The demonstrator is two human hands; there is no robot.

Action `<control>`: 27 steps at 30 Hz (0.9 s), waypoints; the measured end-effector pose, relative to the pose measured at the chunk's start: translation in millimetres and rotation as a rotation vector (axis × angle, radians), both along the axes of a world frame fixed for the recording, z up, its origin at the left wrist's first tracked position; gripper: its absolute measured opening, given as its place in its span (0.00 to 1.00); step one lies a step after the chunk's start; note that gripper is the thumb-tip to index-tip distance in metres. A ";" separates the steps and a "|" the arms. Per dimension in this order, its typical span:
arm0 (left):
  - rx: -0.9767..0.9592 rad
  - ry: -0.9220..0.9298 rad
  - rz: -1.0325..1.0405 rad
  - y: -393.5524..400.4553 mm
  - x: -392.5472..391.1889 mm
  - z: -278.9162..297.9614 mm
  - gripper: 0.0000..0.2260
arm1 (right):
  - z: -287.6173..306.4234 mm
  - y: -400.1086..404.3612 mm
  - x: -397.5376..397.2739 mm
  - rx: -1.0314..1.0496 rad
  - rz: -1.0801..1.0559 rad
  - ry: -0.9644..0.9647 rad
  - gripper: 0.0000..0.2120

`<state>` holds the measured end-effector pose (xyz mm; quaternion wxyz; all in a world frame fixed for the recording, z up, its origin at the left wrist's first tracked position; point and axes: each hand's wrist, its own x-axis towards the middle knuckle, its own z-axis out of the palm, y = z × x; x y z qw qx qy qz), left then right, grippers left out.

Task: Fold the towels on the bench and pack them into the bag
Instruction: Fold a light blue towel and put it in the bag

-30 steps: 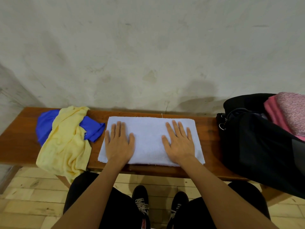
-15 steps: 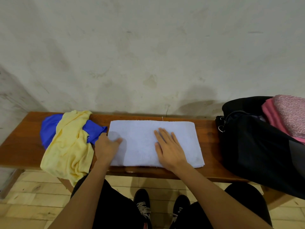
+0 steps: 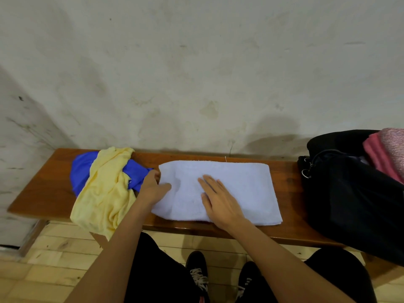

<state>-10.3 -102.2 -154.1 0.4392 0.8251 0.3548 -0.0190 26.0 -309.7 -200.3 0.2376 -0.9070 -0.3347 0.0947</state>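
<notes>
the left hand (image 3: pixel 153 189) grips the left edge of the folded white towel (image 3: pixel 236 189), thumb on top and fingers curled under the cloth. the right hand (image 3: pixel 218 200) lies flat on the towel's middle, fingers straight and spread. the towel lies lengthwise on the wooden desk (image 3: pixel 43 193). just left of it, a crumpled yellow towel (image 3: pixel 105 193) drapes over a blue towel (image 3: pixel 82 171). at the right end stands an open black bag (image 3: pixel 349 197) with pink towels (image 3: pixel 389 152) inside.
</notes>
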 end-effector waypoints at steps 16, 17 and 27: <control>-0.496 -0.237 -0.384 -77.3 2.3 25.4 0.42 | 35.3 33.4 9.3 0.869 -0.613 1.030 0.17; -0.525 -0.249 -0.372 -79.8 0.8 25.9 0.42 | 32.5 29.2 12.2 0.860 -0.620 1.037 0.14; 0.242 -0.191 -0.659 -81.1 -29.5 -3.5 0.44 | 30.3 7.7 26.7 0.877 -0.624 0.885 0.22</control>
